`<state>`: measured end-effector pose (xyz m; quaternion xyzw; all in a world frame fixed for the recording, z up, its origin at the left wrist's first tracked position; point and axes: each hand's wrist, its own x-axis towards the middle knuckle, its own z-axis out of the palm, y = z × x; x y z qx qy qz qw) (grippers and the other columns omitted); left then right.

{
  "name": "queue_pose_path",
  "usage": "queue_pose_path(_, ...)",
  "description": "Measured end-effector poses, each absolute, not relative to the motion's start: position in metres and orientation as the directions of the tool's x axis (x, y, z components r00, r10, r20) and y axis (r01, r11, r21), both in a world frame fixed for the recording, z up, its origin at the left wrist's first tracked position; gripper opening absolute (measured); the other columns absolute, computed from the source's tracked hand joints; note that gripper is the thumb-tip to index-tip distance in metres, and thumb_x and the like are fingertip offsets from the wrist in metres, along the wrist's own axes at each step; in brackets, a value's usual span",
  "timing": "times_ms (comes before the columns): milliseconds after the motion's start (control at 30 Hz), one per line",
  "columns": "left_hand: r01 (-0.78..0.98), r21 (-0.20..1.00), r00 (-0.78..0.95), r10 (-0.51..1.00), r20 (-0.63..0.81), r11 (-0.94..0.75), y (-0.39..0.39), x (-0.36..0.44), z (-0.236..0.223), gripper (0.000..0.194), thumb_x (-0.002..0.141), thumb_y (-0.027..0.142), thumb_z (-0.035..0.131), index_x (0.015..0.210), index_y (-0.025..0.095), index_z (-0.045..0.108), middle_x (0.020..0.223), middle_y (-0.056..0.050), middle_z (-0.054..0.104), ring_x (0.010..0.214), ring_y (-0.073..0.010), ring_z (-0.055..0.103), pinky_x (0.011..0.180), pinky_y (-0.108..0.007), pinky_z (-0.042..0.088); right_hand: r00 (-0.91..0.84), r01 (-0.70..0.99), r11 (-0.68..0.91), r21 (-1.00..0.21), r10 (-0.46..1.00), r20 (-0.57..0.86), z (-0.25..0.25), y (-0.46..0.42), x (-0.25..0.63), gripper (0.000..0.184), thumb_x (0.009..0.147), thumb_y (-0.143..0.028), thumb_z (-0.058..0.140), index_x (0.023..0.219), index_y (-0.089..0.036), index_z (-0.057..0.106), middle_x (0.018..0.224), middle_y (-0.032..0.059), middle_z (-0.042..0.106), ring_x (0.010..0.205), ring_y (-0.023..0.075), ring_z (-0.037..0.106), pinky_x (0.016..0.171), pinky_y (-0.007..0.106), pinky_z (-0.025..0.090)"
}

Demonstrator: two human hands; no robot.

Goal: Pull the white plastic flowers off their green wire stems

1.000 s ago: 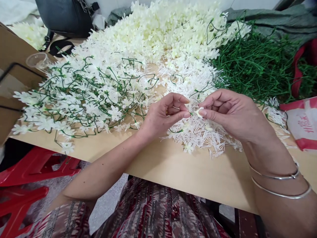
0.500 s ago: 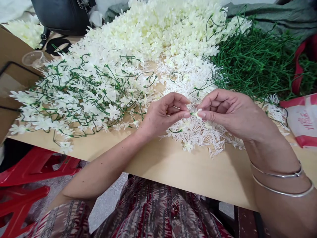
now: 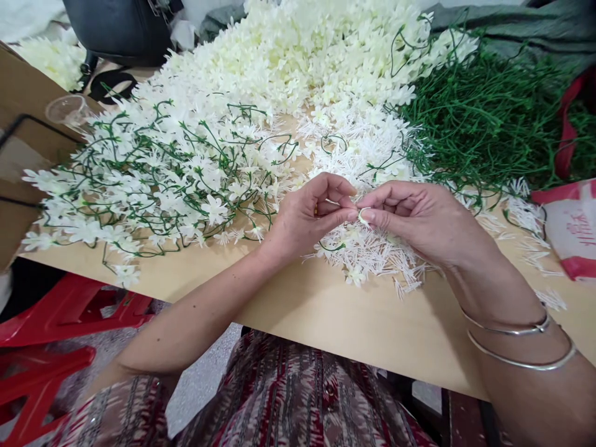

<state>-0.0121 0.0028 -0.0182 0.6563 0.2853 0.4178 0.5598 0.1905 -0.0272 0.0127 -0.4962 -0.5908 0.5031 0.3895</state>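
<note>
Surrounding the work on the table (image 3: 326,323) are stemmed white blossoms (image 3: 153,167) at left, cream flowers (image 3: 288,59) behind and green stems (image 3: 484,118) at right. White sprigs (image 3: 384,261) lie below. The left hand (image 3: 302,217) and right hand (image 3: 426,220) pinch a small flower (image 3: 364,217) between their fingertips, which mostly hide it; a pale, curved edge shows.

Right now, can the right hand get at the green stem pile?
Probably yes: the right hand is near the green stem pile, with nothing tall visible between them. Its grip is on a small white piece, though, so it isn't free.
</note>
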Motion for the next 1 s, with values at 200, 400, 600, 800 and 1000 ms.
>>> queue_pose_path(200,0.013,0.935,0.408,0.855,0.319,-0.355,0.002,-0.011,-0.021,0.028,0.093,0.034,0.076,0.111,0.021,0.058,0.098,-0.002,0.067,0.073,-0.0077,0.070,0.065,-0.019,0.057,-0.173,0.209,0.040,-0.977,0.985,0.003,0.010,-0.029,0.185,0.024,0.083,-0.046,0.081,0.080,-0.024,0.070,0.068,-0.0006,0.062,0.060,0.0128,0.050,0.053,0.029,0.038)
queue_pose_path(400,0.149,0.903,0.459,0.837,0.297,-0.402,0.003,-0.015,-0.009,0.027,0.096,0.043,0.071,0.100,0.016,0.067,0.086,-0.003,0.073,0.067,-0.0084,0.067,0.057,-0.018,0.049,-0.175,0.231,0.079,-0.970,0.984,0.039,0.008,-0.029,0.184,0.024,0.087,-0.046,0.077,0.082,-0.025,0.069,0.071,0.0002,0.060,0.062,0.0141,0.049,0.053,0.029,0.038)
queue_pose_path(600,0.284,0.762,0.575,0.739,0.351,-0.582,0.004,-0.020,0.000,0.018,0.104,0.029,0.059,0.101,0.016,0.072,0.081,-0.001,0.074,0.070,-0.0097,0.066,0.067,-0.022,0.049,-0.190,0.270,0.123,-0.955,0.979,0.072,0.010,-0.028,0.190,0.015,0.087,-0.035,0.076,0.082,-0.023,0.069,0.065,-0.0019,0.057,0.056,0.0111,0.044,0.049,0.027,0.034)
queue_pose_path(800,0.314,0.705,0.619,0.700,0.355,-0.636,0.004,-0.021,-0.005,0.020,0.106,0.027,0.055,0.098,0.017,0.071,0.074,0.001,0.070,0.070,-0.0097,0.064,0.068,-0.021,0.049,-0.151,0.215,0.053,-0.975,0.988,0.021,0.009,-0.026,0.188,0.014,0.079,-0.027,0.081,0.079,-0.023,0.068,0.063,-0.0040,0.059,0.054,0.0098,0.047,0.047,0.025,0.035)
queue_pose_path(1000,0.281,0.752,0.604,0.719,0.345,-0.597,0.005,-0.020,-0.013,0.021,0.104,0.028,0.056,0.092,0.017,0.069,0.071,0.002,0.069,0.065,-0.0087,0.064,0.065,-0.021,0.048,-0.147,0.235,0.058,-0.970,0.989,0.024,-0.002,-0.025,0.185,0.018,0.081,-0.033,0.083,0.077,-0.024,0.067,0.062,-0.0033,0.057,0.053,0.0104,0.044,0.046,0.026,0.033)
